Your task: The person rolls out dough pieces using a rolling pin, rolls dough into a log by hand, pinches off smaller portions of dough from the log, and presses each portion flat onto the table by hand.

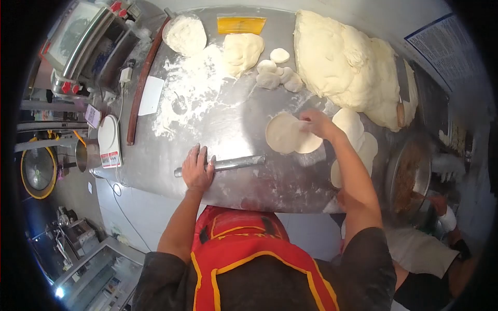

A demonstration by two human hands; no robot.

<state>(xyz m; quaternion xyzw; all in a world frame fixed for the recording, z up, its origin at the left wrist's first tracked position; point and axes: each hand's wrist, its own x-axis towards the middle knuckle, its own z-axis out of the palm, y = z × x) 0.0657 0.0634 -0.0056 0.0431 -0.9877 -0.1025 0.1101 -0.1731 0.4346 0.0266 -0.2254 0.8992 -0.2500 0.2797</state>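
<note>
My left hand (197, 168) lies over the left end of a dark rolling pin (238, 163), its fingers spread past the pin onto the metal table. My right hand (317, 124) has its fingers bent together at the edge of a flat dough round (310, 142), which they appear to pinch. That round partly overlaps or touches another flat dough round (282, 133) on its left. Several rolled dough rounds (348, 127) lie overlapping just right of my right hand. Beyond it, small dough pieces (268, 80) sit in a cluster.
A large dough mass (342, 62) fills the back right, with a smaller dough lump (243, 52) near a yellow scraper (241, 25). Loose flour (192, 88), a flour bowl (184, 35), a long wooden stick (142, 88) and a scale (109, 140) are left. Another person's hand (439, 204) is by a filling bowl (426, 173).
</note>
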